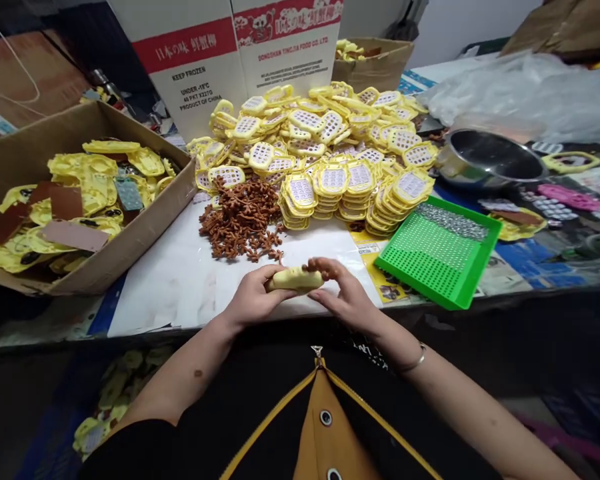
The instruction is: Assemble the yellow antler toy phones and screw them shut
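Assembly workshop, workbench (155, 290), heaped yellow plastic parts (307, 121), cardboard box (143, 227), green tray (420, 245)

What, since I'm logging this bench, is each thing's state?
Yellow rounded plastic casing: held in left hand.
Brown cardboard box, left: open.
Green perforated plastic tray: partly covered with silvery pieces.
Round shiny metal bowl: upright, open.
Small brown pieces: heaped loose.
Yellow plastic panels: some stacked, others jumbled.

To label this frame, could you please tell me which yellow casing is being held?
The yellow casing in the left hand, near the right hand; the other casings lie untouched.
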`<state>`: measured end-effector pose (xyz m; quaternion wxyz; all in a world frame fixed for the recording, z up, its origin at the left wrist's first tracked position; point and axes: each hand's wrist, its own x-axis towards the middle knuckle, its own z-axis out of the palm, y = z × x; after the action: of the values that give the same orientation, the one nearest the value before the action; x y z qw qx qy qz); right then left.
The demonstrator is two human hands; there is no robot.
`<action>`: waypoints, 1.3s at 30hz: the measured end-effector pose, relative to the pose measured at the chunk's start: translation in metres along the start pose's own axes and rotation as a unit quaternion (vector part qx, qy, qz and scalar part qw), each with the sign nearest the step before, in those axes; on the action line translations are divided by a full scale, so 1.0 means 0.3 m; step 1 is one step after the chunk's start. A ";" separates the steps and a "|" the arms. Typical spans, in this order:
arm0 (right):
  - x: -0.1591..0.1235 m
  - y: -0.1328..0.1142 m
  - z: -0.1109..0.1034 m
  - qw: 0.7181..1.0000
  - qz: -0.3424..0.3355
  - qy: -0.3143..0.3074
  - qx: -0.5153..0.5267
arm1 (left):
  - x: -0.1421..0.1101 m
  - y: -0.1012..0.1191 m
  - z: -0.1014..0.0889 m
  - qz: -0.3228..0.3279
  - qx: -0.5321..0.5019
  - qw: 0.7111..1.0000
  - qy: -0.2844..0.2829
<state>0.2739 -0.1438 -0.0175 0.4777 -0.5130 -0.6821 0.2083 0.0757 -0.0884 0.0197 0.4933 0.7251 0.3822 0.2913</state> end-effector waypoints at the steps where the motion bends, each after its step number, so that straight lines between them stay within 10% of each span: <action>1: -0.002 0.004 -0.005 1.000 -0.012 0.013 0.008 | -0.010 0.003 -0.011 0.040 0.088 0.995 0.004; 7: -0.008 -0.010 -0.001 0.989 -0.064 -0.134 0.005 | -0.043 -0.016 -0.009 0.122 0.257 0.959 -0.015; 17: -0.048 0.065 0.002 0.985 0.090 -0.119 0.089 | -0.032 -0.036 -0.060 0.050 0.146 0.987 0.046; 24: 0.015 -0.008 0.022 0.981 -0.004 -0.190 0.049 | -0.044 0.002 -0.042 0.098 0.254 0.961 -0.058; 29: 0.070 -0.027 0.048 0.980 -0.009 -0.183 0.073 | -0.210 0.048 -0.272 -0.012 0.269 0.962 0.050; 33: 0.089 -0.023 0.066 0.965 0.017 -0.256 0.050 | -0.435 0.127 -0.524 -0.213 0.338 0.916 0.032; 39: 0.107 -0.061 0.119 0.920 -0.007 -0.392 0.006 | -0.406 0.142 -0.726 -0.164 0.393 0.843 0.328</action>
<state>0.2335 -0.1146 -0.0056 0.1762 -0.3828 -0.8171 0.3934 -0.1525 -0.0931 0.1289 0.0534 0.6473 0.7172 0.2525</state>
